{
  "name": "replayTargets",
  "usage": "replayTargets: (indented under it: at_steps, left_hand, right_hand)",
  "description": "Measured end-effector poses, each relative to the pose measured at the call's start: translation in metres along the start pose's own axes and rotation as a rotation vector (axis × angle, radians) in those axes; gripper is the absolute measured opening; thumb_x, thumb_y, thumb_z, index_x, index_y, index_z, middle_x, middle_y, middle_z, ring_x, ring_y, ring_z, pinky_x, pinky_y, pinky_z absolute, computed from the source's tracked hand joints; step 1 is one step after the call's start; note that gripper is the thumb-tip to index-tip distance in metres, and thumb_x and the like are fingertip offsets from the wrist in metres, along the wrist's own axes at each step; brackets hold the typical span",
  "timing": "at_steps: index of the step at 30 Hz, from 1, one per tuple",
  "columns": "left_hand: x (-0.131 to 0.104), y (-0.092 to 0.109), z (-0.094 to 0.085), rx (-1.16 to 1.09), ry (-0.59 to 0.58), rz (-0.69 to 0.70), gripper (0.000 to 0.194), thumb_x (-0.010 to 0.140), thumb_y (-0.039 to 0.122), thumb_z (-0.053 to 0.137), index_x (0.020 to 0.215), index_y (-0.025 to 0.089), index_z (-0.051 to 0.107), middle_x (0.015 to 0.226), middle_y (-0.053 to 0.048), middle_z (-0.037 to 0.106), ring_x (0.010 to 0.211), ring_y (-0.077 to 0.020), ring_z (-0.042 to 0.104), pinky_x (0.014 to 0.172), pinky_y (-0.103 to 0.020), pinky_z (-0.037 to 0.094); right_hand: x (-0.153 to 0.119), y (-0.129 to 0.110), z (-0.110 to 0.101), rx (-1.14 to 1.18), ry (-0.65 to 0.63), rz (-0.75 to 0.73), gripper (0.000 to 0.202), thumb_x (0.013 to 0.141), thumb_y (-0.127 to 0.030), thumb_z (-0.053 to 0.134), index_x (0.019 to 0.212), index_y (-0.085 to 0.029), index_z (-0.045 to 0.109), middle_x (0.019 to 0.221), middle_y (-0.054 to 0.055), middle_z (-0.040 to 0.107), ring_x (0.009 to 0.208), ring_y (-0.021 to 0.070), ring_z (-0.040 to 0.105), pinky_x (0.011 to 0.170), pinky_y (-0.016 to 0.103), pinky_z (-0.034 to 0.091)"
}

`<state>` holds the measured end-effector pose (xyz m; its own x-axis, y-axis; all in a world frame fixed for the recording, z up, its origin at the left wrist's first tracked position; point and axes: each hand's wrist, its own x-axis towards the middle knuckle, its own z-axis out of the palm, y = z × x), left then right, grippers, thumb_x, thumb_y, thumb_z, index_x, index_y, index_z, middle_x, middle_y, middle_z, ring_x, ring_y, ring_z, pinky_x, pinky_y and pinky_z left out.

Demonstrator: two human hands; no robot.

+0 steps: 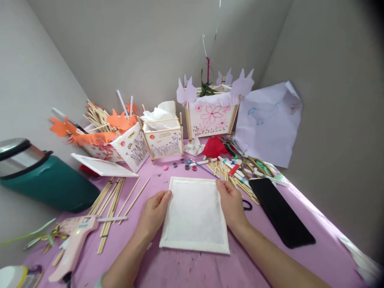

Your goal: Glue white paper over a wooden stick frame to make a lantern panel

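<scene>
Between my two hands is a white fabric-covered panel (pixel 196 216) with a raised border around its edge. My left hand (pixel 155 212) pinches its left edge near the upper corner. At the upper right corner, my right hand (pixel 232 202) grips the panel with the thumb on top. Just beyond the panel lie small coloured paint pots (pixel 187 166) and a thin blue paintbrush (pixel 204 169). A black phone (pixel 282 212) rests right of my right hand, and wooden sticks (pixel 112 208) lie left of my left hand.
A pink glue gun (pixel 76 244) and a teal tumbler (pixel 54 180) occupy the left side. Decorated stick-framed boxes (pixel 165 142) stand along the back wall. Scissors (pixel 255 166), markers (pixel 237 173) and short sticks (pixel 246 190) are piled at the right. A drawn-on paper sheet (pixel 270 124) leans behind them.
</scene>
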<state>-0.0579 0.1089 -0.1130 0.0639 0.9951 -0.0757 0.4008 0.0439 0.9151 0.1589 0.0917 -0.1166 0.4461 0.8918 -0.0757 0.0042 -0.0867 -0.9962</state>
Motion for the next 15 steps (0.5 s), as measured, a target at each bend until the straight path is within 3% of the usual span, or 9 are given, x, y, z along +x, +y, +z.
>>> replayTargets:
  at_steps: [7,11,15]
  left_hand:
    - [0.001,-0.002,-0.003,0.103,0.121,-0.027,0.036,0.08,0.049,0.049,0.064,0.017,0.055,0.057,0.004,0.043,0.055,-0.0124,0.04,0.05,-0.021,0.029]
    - [0.001,0.005,-0.006,0.048,0.186,-0.069,0.037,0.078,0.052,0.051,0.074,0.016,0.059,0.065,0.001,0.054,0.063,-0.0151,0.048,0.054,-0.022,0.035]
    - [0.001,0.013,-0.006,-0.024,0.17,-0.096,0.043,0.077,0.058,0.048,0.074,0.016,0.059,0.072,-0.001,0.061,0.066,-0.0171,0.052,0.058,-0.023,0.039]
  right_hand:
    - [-0.003,0.005,0.005,0.011,-0.104,-0.101,0.037,0.084,-0.054,0.05,0.068,-0.02,0.046,0.06,-0.005,0.043,0.056,0.0118,0.039,0.051,0.023,0.034]
    - [-0.004,0.009,0.007,-0.048,-0.124,-0.079,0.031,0.082,-0.049,0.052,0.077,-0.018,0.055,0.059,-0.004,0.049,0.053,0.0121,0.042,0.049,0.023,0.032]
    - [-0.004,0.01,0.007,-0.076,-0.095,-0.097,0.027,0.084,-0.045,0.05,0.079,-0.019,0.055,0.058,-0.005,0.05,0.051,0.0117,0.042,0.048,0.022,0.031]
